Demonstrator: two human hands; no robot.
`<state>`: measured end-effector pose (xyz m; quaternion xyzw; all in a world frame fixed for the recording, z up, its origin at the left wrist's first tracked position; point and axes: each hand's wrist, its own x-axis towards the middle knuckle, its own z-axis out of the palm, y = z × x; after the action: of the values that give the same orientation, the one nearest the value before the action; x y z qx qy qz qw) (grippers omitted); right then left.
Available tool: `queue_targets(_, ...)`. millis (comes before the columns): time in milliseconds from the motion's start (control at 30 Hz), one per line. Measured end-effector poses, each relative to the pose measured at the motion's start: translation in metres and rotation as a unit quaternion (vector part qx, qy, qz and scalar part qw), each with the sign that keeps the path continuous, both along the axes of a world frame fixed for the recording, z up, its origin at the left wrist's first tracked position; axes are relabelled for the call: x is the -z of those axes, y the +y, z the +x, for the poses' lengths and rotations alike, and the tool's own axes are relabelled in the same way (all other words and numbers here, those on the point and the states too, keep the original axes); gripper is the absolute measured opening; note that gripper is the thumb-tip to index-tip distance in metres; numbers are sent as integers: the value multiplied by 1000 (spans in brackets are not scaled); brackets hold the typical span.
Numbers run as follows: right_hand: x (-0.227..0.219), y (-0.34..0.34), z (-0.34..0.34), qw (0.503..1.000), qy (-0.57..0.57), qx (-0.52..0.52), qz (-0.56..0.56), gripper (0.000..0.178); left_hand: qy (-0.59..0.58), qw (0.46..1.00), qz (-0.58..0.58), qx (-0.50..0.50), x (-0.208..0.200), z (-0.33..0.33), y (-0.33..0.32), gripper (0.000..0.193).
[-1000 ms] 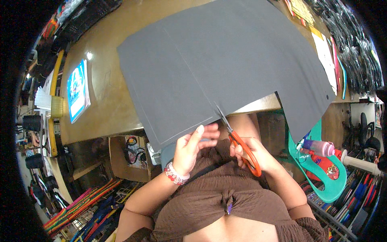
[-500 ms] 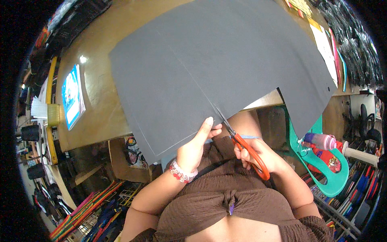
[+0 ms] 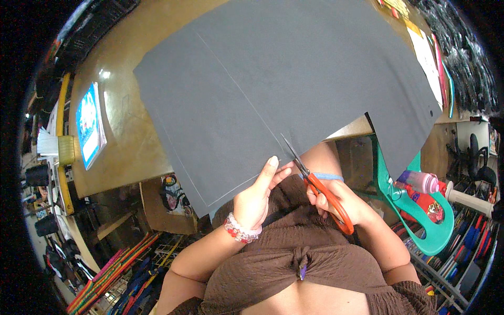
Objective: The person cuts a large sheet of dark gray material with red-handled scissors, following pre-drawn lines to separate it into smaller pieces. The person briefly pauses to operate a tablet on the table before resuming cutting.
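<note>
The blue-and-white booklet [image 3: 90, 126] lies on the left side of the table [image 3: 123, 149]. A pink bottle [image 3: 428, 182] is positioned at the green chair [image 3: 442, 228], right. Glossy black material [image 3: 467, 79] occupies the upper right.

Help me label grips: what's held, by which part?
Right hand holds the scissors by their orange handles; left hand seems to pinch the dark sheet by its near edge.

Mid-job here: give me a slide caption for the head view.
Right hand holding orange-handled scissors at the near edge of a pale-lined dark grey sheet, left hand alongside.
</note>
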<state>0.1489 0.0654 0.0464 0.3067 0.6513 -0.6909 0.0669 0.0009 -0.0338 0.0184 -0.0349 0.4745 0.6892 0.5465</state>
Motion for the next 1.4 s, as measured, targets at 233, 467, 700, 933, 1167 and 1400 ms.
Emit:
queue_targets(233, 0, -1, -1, 999, -27, -22, 15, 38, 15, 1000, 15, -13, 2, 3, -1, 21)
queue_targets(467, 1, -4, 1, 998, -64, -5, 9, 38, 7, 1000, -2, 1, 5, 4, -2, 23)
queue_targets(700, -1, -8, 2, 995, -95, 19, 7, 38, 4, 1000, 1, 9, 8, 5, -4, 26)
queue_targets(933, 2, -15, 1, 993, -108, 30, 24, 43, 6, 998, -46, 30, 6, 4, -6, 26)
queue_targets(1167, 4, -5, -9, 992, -123, 6, 19, 45, 49, 993, -68, 87, 2, 3, -9, 18)
queue_targets(1400, 5, -6, -17, 995, -90, 45, -24, 46, 33, 994, -59, 82, -2, 1, -10, 18)
